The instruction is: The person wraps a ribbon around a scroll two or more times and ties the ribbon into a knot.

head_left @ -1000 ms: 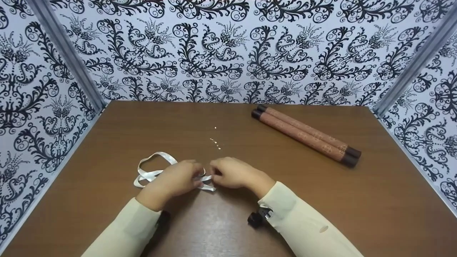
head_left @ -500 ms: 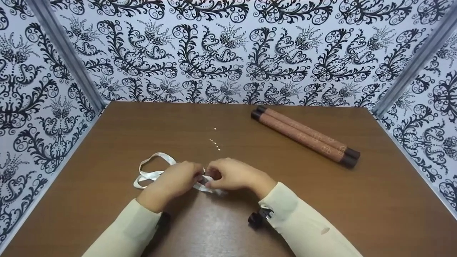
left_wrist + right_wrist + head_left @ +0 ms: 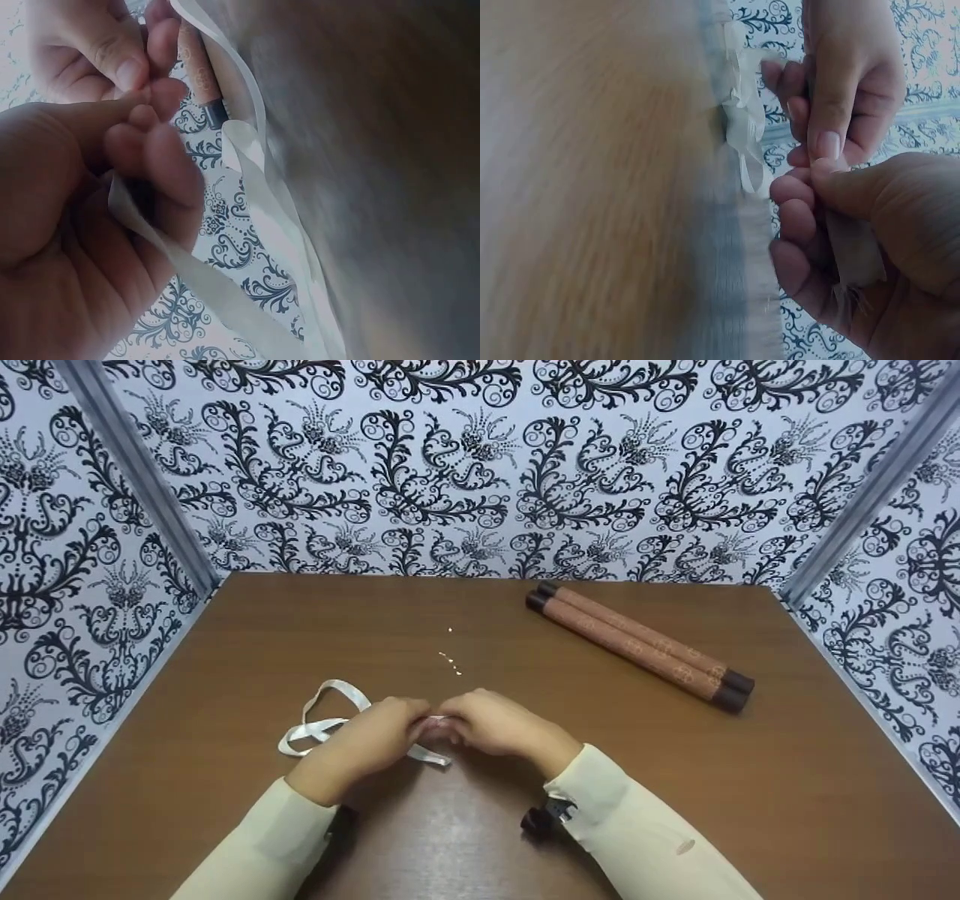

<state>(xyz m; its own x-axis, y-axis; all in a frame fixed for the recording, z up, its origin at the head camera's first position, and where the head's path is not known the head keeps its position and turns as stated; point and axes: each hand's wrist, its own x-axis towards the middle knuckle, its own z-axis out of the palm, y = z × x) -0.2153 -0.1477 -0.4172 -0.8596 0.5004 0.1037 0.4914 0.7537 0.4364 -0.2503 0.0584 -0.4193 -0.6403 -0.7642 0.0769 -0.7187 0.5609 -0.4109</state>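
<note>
While both my hands meet near the middle of the brown wood-grain table point(image 3: 337, 637), my left hand point(image 3: 367, 742) has thumb and fingers closed in a pinch on a narrow white fabric ribbon point(image 3: 857, 255). My right hand point(image 3: 499, 724) pinches it too, thumb on curled fingers, just beside the left; a frayed end lies across that palm. Rest of ribbon: flat loops on the tabletop left of my left hand, one tail poking out below my fingers. Exact crossing between fingertips hidden. Table has a dull glare toward the near side, with some tiny pale specks point(image 3: 451, 661) beyond my hands. Back right, two orange-brown patterned tubes with dark ends point(image 3: 634, 646) lie side by side, slanted, well apart from the ribbon. White wallpaper with black scrollwork point(image 3: 465, 442) covers rear and side walls, grey strips point(image 3: 142, 472) down the corners. My cream sleeves point(image 3: 259, 840) come in from the near edge; small black device point(image 3: 536, 821) at the right cuff. Wrist views partly blurred.
</note>
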